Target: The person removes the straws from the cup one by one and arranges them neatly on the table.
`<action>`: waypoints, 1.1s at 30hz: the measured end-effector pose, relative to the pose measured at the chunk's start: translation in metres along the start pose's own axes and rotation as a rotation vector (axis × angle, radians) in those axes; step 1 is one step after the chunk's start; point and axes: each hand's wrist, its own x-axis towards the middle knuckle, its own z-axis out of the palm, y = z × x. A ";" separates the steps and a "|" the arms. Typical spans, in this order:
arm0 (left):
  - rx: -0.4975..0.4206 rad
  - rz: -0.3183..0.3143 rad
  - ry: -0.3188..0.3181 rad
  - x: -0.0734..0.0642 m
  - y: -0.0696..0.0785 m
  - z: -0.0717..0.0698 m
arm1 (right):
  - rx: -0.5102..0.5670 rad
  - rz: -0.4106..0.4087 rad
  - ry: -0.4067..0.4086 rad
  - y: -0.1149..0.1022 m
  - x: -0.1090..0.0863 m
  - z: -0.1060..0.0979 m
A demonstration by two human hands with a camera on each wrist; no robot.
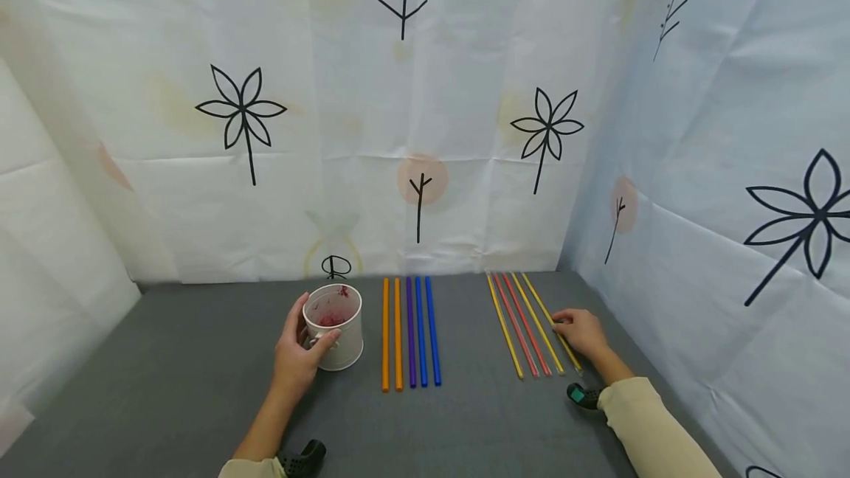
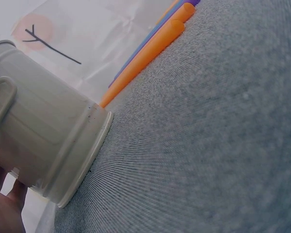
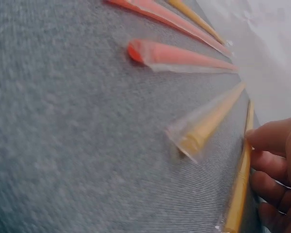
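Note:
My left hand [image 1: 296, 360] holds a white mug [image 1: 349, 344] that stands on the grey table, its thumb by the handle and its fingers round the far side. Reddish specks mark the inside of the mug. My right hand [image 1: 584, 333] pinches the rightmost yellow straw [image 1: 536, 296], which lies in a clear wrapper on the table. In the right wrist view, the thumb and fingers meet at this yellow straw [image 3: 238, 201]. Left of it lie another wrapped yellow straw [image 1: 539, 325], two wrapped red straws [image 1: 527, 325] and a further yellow straw [image 1: 505, 325].
Between the hands lie two orange straws [image 1: 385, 338], a purple straw [image 1: 410, 334] and two blue straws [image 1: 421, 334], side by side without wrappers. A patterned white curtain [image 1: 465, 220] hangs behind the grey table [image 1: 478, 426] and along its sides.

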 end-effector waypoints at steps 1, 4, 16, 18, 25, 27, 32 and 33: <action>0.001 0.000 0.000 0.000 0.000 0.000 | -0.009 0.009 0.003 -0.001 0.000 0.000; 0.003 0.001 0.000 0.000 -0.001 0.000 | -0.029 0.048 0.009 -0.004 0.001 0.001; 0.004 0.014 0.003 0.000 -0.001 -0.001 | -0.065 0.128 0.043 -0.011 0.001 0.005; 0.007 0.009 0.003 0.001 -0.001 -0.001 | -0.064 0.112 0.040 -0.010 0.001 0.005; 0.015 0.018 0.000 0.007 -0.025 0.000 | -0.055 0.084 0.018 -0.005 0.002 0.004; 0.014 0.011 0.002 0.008 -0.035 0.001 | -0.054 0.084 0.014 -0.005 0.001 0.004; 0.016 -0.007 -0.002 0.010 -0.043 0.000 | -0.041 0.091 0.016 -0.005 0.001 0.002; 0.014 -0.010 -0.004 0.010 -0.043 0.000 | -0.032 0.091 0.021 -0.005 0.001 0.002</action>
